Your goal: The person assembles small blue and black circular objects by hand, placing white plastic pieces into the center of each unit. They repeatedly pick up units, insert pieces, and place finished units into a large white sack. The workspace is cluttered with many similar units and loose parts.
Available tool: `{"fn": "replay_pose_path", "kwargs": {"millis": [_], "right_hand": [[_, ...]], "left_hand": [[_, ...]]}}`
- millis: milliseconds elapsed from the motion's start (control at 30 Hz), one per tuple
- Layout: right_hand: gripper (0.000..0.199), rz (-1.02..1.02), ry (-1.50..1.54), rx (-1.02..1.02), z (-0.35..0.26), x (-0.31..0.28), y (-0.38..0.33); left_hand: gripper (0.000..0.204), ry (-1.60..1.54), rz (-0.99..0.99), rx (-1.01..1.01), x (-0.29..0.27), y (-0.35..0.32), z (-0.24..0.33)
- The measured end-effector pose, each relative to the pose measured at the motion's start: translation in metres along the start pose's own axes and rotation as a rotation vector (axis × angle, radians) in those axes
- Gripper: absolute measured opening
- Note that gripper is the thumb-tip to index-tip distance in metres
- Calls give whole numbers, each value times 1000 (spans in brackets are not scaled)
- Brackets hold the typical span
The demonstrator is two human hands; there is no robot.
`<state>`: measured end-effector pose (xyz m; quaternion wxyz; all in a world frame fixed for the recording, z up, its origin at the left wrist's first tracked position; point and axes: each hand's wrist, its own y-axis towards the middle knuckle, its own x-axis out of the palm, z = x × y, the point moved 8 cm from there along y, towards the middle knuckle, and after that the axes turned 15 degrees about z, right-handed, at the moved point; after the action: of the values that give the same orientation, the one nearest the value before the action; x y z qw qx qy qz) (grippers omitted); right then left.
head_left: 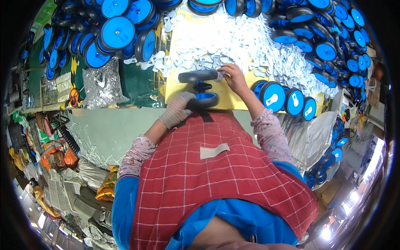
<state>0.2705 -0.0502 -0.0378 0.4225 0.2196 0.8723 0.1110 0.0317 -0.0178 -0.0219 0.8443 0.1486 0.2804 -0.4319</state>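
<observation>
At the table's near edge, my left hand (178,110), in a pale knitted glove, is closed around the near side of a double wheel (198,76). This has black tyres, blue hubs and a short black axle between its two wheels. My bare right hand (233,79) is beside the far wheel's right side, thumb and fingers pinched on a small whitish piece (220,76), partly hidden by the fingers. Right of that hand stands a row of blue wheels (273,96), several with a white keyhole-shaped label on the hub.
Loose white keyhole-shaped labels (250,50) are heaped over the yellow tabletop (183,39). Blue-and-black wheels are piled at the far left (117,33) and far right (326,51). A clear bag of small parts (104,85) and orange-handled scissors (74,96) lie left. Sacks (93,173) cover floor at left.
</observation>
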Motion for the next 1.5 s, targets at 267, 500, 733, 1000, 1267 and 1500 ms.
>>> {"fn": "replay_pose_path", "kwargs": {"millis": [267,500,733,1000,1267,1500], "right_hand": [[29,-11,-136,-182,18,23,3],[48,-22,343,449,-44,-26,7],[50,153,-289,1,-160,-12,-5],[39,202,-244,276,-166,-2,-26],[52,380,-283,394,-150,18,-22],[81,-161,-90,785,-97,35,3]], "left_hand": [[35,586,83,392,48,-3,-69],[35,53,577,-52,-63,28,-18],[47,-154,-94,-316,-6,89,-63],[43,-1107,-203,-660,39,53,-106],[57,-609,-218,-418,6,56,-74],[61,-322,-115,-363,-11,54,-71]]}}
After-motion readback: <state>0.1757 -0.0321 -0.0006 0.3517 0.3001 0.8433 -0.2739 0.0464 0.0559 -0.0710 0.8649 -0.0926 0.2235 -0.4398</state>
